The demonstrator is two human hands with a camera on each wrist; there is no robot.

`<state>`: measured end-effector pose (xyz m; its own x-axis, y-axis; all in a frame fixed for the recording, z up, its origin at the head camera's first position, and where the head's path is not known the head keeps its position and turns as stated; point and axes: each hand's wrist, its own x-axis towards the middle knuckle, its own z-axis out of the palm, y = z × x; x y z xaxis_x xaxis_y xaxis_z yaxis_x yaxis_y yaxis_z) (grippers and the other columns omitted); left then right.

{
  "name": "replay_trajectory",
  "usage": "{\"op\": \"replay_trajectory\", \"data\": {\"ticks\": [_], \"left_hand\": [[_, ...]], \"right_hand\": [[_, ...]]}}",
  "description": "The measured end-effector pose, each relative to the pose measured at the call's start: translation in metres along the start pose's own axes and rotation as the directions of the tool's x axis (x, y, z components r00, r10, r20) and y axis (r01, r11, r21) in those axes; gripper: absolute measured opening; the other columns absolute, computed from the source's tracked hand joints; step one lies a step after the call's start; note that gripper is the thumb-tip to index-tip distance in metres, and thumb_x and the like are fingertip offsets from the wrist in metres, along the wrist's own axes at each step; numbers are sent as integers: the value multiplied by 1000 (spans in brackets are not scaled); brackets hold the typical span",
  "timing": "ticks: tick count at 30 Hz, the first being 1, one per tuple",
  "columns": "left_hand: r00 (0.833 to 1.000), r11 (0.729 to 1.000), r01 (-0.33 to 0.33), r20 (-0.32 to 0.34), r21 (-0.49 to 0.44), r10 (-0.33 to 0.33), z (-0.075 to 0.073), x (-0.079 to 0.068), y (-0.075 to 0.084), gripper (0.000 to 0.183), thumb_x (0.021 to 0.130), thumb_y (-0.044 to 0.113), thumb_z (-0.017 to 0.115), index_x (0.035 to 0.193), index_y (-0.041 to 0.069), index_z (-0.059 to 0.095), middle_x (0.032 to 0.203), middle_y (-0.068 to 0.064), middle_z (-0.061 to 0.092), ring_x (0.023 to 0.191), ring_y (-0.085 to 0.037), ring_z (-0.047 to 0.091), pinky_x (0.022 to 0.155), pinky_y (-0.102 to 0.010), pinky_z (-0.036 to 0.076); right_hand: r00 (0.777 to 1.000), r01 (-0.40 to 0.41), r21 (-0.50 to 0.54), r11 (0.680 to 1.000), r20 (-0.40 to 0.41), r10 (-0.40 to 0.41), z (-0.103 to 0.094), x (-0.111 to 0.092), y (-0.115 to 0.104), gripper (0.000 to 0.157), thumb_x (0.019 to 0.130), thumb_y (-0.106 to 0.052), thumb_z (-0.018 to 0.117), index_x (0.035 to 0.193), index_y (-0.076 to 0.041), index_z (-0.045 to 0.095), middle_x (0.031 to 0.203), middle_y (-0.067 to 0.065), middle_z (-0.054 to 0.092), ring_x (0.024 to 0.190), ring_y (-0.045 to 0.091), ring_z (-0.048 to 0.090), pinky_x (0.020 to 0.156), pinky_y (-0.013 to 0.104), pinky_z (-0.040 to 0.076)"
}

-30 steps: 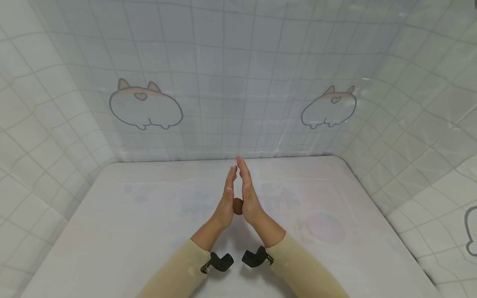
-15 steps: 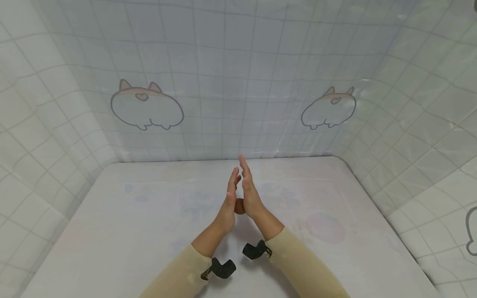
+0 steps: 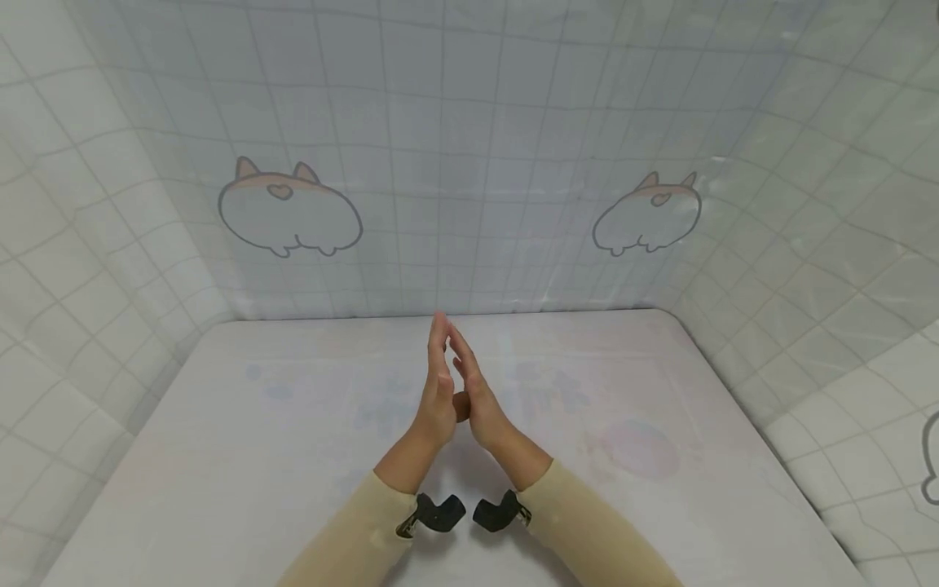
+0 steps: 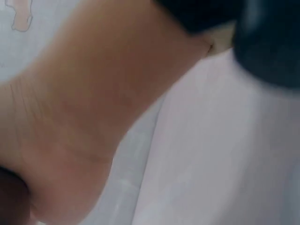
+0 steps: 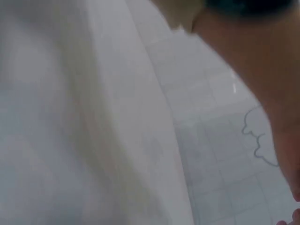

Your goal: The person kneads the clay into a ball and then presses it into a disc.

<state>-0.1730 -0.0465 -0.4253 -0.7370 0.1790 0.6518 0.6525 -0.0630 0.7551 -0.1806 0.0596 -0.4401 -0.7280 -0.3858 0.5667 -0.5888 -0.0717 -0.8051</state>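
Between the palms, in the head view, a small smooth brown ball [image 3: 461, 406] is pressed near the heels of the hands. My left hand [image 3: 438, 403] lies against one side of it, fingers straight and pointing forward. On the other side is my right hand [image 3: 484, 408], also straight-fingered, its fingertips meeting the left ones. Part of the brown ball [image 4: 10, 199] shows dark at the lower left of the left wrist view, beside the left palm heel [image 4: 70, 187]. The right wrist view shows mainly the right wrist [image 5: 255, 61]; the ball is out of sight there.
Both hands are above a pale table [image 3: 257, 456] with faint coloured patches. A grid-patterned curtain [image 3: 469, 163] with cartoon animal drawings encloses the back and sides. Dark camera mounts [image 3: 442, 514] sit on the wrists of the beige sleeves [image 3: 359, 530].
The palms have slid along each other: the left hand has gone forward and the right hand back toward me. Both fingertips have swung left, and the ball between them has shifted slightly left.
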Motion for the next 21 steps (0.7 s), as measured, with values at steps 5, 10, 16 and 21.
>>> {"op": "replay_trajectory", "data": {"ticks": [5, 10, 16, 21], "left_hand": [[997, 999, 9, -72, 37, -6, -6, 7, -4, 106, 89, 85, 20, 161, 11, -2, 167, -9, 0, 152, -26, 5, 115, -65, 5], [992, 996, 15, -126, 89, -3, -11, 11, -8, 98, 93, 81, 16, 162, 13, 3, 167, -3, 1, 153, -25, 4, 115, -64, 4], [994, 992, 83, -75, 93, -76, -9, 8, -12, 92, 94, 78, 10, 162, 16, 6, 167, 0, -1, 153, -22, 0, 114, -67, 3], [984, 986, 165, 60, 21, -166, 0, -2, -14, 90, 96, 76, 6, 162, 16, 0, 168, -5, -1, 153, -30, 3, 112, -71, 4]], "right_hand": [[1000, 16, 117, 993, 19, -19, 6, -6, -9, 81, 103, -66, 9, 162, -11, 2, 167, 17, 7, 153, 33, 8, 117, 62, 9], [1000, 21, 140, 990, 8, -23, 9, -8, -18, 82, 102, -68, 9, 162, -13, 4, 165, 21, 13, 152, 30, 13, 119, 55, 11], [992, 121, 26, 992, -45, -120, 4, -4, -33, 85, 102, -68, 7, 161, -7, 3, 163, 26, 16, 152, 30, 13, 121, 45, 13], [983, 167, -60, 984, -65, -171, -6, 5, -38, 89, 101, -69, 9, 160, -2, 3, 164, 23, 13, 152, 32, 11, 119, 56, 10]]}}
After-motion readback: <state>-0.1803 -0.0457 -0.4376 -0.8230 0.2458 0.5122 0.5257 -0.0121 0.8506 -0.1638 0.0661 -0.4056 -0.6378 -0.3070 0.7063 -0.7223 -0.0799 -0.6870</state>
